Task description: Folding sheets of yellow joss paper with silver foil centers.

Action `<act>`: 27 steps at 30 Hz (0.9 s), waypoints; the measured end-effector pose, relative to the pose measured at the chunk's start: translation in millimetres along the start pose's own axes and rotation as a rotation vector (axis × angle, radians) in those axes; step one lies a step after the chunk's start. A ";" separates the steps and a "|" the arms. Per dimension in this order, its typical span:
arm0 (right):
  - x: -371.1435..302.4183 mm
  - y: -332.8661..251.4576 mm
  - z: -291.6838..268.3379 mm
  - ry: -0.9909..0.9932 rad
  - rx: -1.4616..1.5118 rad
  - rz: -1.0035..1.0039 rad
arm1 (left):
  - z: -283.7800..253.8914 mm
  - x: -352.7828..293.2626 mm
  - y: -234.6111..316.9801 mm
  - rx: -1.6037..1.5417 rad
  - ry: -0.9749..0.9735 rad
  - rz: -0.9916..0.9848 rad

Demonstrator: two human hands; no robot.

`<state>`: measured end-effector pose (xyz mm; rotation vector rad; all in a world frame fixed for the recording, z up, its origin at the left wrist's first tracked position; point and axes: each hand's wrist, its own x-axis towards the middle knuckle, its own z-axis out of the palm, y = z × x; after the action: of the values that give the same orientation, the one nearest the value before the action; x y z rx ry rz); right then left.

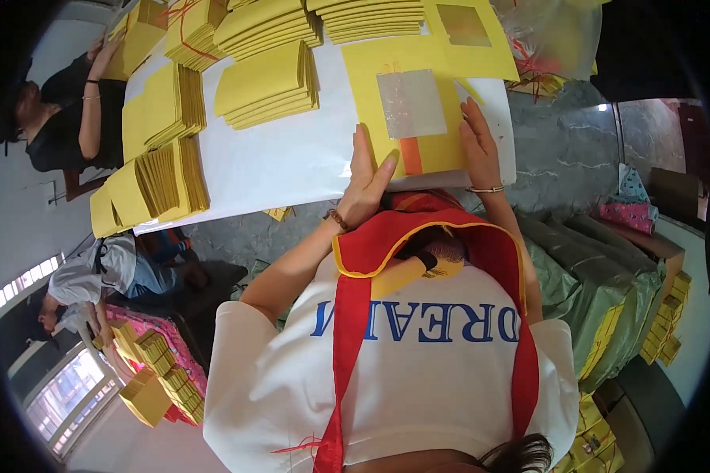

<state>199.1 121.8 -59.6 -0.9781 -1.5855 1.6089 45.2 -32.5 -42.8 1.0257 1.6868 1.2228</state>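
In front of me on the white table lies a yellow paper sheet [372, 101] with a silvery square and an orange strip on it; whether it is one sheet or a stack, I cannot tell. My left hand [364, 180] rests along its left edge, fingers stretched out and thumb apart. At the right edge is my right hand [481, 146], fingers extended upward. Neither hand grips anything. Another yellow sheet with a silvery patch [493, 39] lies beyond, to the right.
Folded yellow paper stacks [264, 83] line the table's [280, 162] far and left sides. A clear plastic bag [560, 31] sits at the far right corner. People work at the left, one in black [63, 118]. Green-wrapped bundles [599, 284] stand on the right.
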 end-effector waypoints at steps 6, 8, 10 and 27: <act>12.2 -3.5 2.4 -0.100 -0.071 -0.011 | 4.7 11.2 -9.5 -0.264 0.015 -0.045; 14.8 -6.5 4.5 -0.118 -0.088 0.040 | 5.2 22.2 -21.8 -0.583 0.246 -0.109; 18.9 5.9 2.9 -0.130 -0.062 0.070 | 8.6 25.3 -20.7 -0.576 0.237 -0.111; 12.0 12.4 7.8 -0.119 0.094 0.119 | 10.7 29.9 -20.3 -0.312 0.233 -0.035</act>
<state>186.9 127.8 -72.8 -0.9578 -1.5384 1.8372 41.3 -5.5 -68.8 0.6830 1.6104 1.5716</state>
